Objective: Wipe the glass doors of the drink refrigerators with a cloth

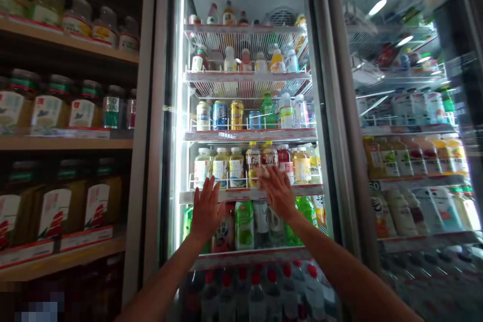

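Observation:
My left hand (207, 211) is raised with its fingers stretched up and nothing in it, in front of the lower shelves of a lit drinks cooler. Slightly higher, my right hand (279, 192) reaches toward the row of iced tea bottles (253, 161). Under its fingertips is a pale, blurred wad (264, 175) that looks like a tissue or cloth. A shelf price strip (241, 194) runs behind both hands. Below it stand green bottles (244, 224), partly hidden by my hands. Whether glass lies between my hands and the drinks, I cannot tell for sure.
Wooden shelves (71, 143) with jars and bottles stand at the left. A metal frame post (345, 110) separates this cooler from another glass-fronted one at the right, where lights reflect. Cans (237, 114) fill a middle shelf, and red-capped bottles (256, 292) stand at the bottom.

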The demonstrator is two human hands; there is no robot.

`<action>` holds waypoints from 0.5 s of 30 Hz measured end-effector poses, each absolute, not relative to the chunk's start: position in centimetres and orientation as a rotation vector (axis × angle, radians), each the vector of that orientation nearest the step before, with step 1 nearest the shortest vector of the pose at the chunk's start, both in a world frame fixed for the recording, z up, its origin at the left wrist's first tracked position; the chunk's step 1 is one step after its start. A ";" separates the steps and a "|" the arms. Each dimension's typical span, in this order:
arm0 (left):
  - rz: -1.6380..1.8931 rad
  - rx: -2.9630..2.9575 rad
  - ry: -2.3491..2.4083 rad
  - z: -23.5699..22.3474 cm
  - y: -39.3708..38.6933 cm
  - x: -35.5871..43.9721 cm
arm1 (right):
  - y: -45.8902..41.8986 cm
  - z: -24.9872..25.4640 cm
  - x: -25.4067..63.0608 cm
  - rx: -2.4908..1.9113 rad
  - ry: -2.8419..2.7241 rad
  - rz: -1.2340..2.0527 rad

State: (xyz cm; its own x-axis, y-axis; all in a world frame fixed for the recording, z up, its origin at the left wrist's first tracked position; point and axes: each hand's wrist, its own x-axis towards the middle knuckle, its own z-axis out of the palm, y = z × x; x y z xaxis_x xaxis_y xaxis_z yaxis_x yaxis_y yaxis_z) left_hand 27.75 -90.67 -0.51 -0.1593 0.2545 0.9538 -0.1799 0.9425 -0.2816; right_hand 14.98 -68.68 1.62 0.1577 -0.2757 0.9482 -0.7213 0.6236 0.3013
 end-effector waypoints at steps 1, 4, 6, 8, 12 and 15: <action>0.391 -0.066 -1.700 -0.7 -90.2 27.5 | -68.2 -0.3 14.8 0.989 -1.412 0.325; 0.421 -0.110 -1.736 -0.7 -89.2 26.6 | -67.1 -2.4 14.5 1.143 -1.403 0.176; 0.419 -0.130 -1.744 0.0 -88.6 26.0 | -66.7 0.2 14.3 1.063 -1.448 0.213; 0.404 -0.132 -1.744 0.9 -88.2 25.4 | -66.7 4.1 14.2 0.877 -1.490 0.344; 0.368 -0.102 -1.747 2.1 -87.5 24.6 | -66.6 7.3 13.3 0.697 -1.491 0.488; 0.352 -0.072 -1.739 2.3 -87.9 24.8 | -64.3 5.2 11.3 0.623 -1.451 0.537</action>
State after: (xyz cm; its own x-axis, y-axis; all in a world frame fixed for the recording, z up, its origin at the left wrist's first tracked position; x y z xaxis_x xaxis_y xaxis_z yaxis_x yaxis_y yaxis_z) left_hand 24.80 -87.90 2.25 -0.2017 0.2423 0.9490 -0.1462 0.9506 -0.2738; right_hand 11.29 -64.30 5.24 0.0558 -0.0363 0.9978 -0.6771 0.7331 0.0646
